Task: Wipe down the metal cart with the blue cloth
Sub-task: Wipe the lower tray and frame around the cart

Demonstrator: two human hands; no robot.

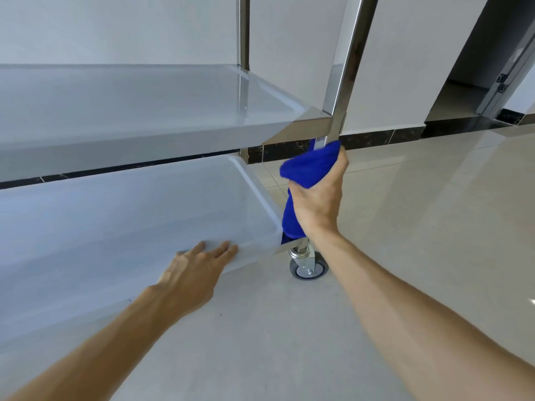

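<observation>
Both hands work: my right hand (pixel 317 198) grips the blue cloth (pixel 308 169) around the cart's corner post (pixel 343 82), my left hand (pixel 197 270) lies flat on the lower shelf (pixel 115 212); next I should slide down the post.

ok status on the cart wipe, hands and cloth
Right hand grips blue cloth around the cart's corner post. Left hand flat on lower shelf rim. Caster below, nothing blocking.

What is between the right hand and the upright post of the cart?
The blue cloth. In the head view the right hand grips it wrapped around the post, just below the middle shelf, so the grip touches cloth, not metal.
</observation>
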